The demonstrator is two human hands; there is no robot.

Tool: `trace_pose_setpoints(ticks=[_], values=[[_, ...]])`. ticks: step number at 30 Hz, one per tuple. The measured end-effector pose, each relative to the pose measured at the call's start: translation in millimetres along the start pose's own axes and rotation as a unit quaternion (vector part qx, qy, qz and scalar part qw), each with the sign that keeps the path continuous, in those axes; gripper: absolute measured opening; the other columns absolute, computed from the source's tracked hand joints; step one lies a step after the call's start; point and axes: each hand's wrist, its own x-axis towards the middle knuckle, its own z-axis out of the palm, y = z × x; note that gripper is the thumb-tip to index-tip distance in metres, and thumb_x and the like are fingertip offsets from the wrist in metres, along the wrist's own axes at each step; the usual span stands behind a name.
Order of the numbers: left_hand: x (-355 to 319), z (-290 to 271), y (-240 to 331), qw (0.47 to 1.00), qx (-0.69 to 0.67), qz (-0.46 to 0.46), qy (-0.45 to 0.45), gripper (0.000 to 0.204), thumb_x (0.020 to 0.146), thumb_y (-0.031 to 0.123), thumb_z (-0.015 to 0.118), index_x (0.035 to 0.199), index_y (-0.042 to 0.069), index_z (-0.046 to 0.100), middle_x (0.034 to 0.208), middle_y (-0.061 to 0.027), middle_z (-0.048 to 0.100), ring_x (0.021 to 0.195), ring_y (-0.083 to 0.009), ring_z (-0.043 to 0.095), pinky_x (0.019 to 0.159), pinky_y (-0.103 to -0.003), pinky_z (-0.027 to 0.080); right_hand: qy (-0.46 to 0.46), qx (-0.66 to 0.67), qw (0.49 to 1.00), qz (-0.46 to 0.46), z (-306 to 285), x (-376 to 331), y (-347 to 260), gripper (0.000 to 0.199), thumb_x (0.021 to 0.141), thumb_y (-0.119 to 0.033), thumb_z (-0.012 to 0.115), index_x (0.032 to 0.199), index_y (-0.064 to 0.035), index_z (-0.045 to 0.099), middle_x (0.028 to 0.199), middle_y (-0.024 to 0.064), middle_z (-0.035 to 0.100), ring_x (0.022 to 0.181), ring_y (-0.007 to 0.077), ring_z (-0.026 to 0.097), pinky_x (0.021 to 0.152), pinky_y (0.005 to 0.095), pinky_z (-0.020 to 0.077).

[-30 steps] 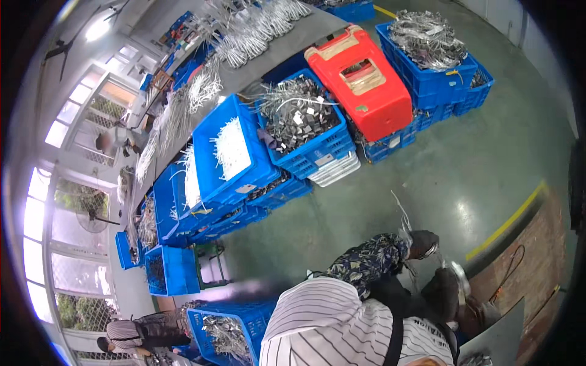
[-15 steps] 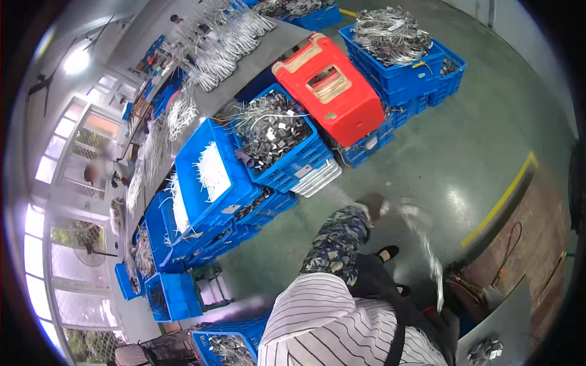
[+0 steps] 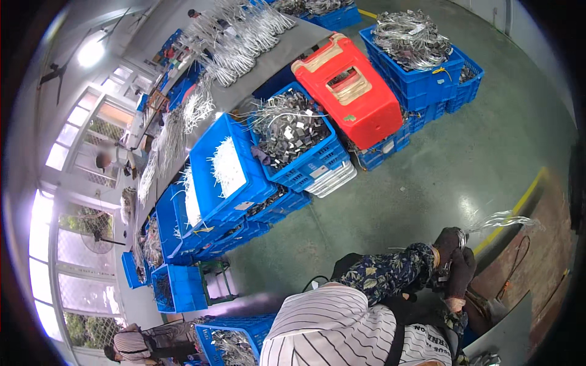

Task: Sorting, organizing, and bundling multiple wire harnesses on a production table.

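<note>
Both my hands wear dark brown gloves and meet at the right of the view. My left hand [image 3: 448,240], reaching across in a dark floral sleeve, is closed around a bundle of thin silvery cables [image 3: 497,220]. Its loose ends stick out to the right, over the yellow floor line. Just below, my right hand [image 3: 462,272] is closed against the same bundle, where small dark ends show between the gloves. The gloves hide most of the gripped part.
Left of me stand stacked blue crates with white strips [image 3: 228,169] and dark-ended cables [image 3: 292,130]. A red plastic bin [image 3: 372,100] lies beyond them. Behind runs a grey table [image 3: 262,58] with cable bundles. A brown board [image 3: 519,262] lies at right. Other people work at far left and lower left.
My left hand has moved right and toward me, meeting my right hand, which has come into view. The cable bundle, strung downward before, now points right. The view has shifted slightly.
</note>
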Motion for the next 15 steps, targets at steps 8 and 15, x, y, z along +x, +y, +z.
trace_pose_setpoints(ticks=[8,15], values=[[-54.3,16.4,-65.3,0.977,-0.074,-0.126,-0.157,0.017,0.081,0.019,0.065,0.094,0.009,0.066,0.078,-0.0169,0.065,0.079,-0.0376,0.066,0.071,-0.047,0.051,-0.047,-0.223,0.973,-0.021,-15.5,-33.7,98.0,0.011,0.095,-0.016,0.058,0.101,-0.0065,0.060,0.088,0.0022,0.057,0.076,0.0128,0.054,0.067,0.0303,0.0446],[-29.8,-6.5,-17.4,0.987,-0.155,0.046,-0.016,0.018,0.085,0.017,0.064,0.102,0.012,0.068,0.086,-0.0129,0.067,0.081,-0.0286,0.068,0.074,-0.044,0.053,-0.076,-0.097,0.992,-0.003,28.0,-75.5,-130.0,0.026,0.093,-0.014,0.059,0.115,-0.0012,0.065,0.088,0.0005,0.061,0.076,0.0103,0.054,0.063,0.0285,0.0441]])
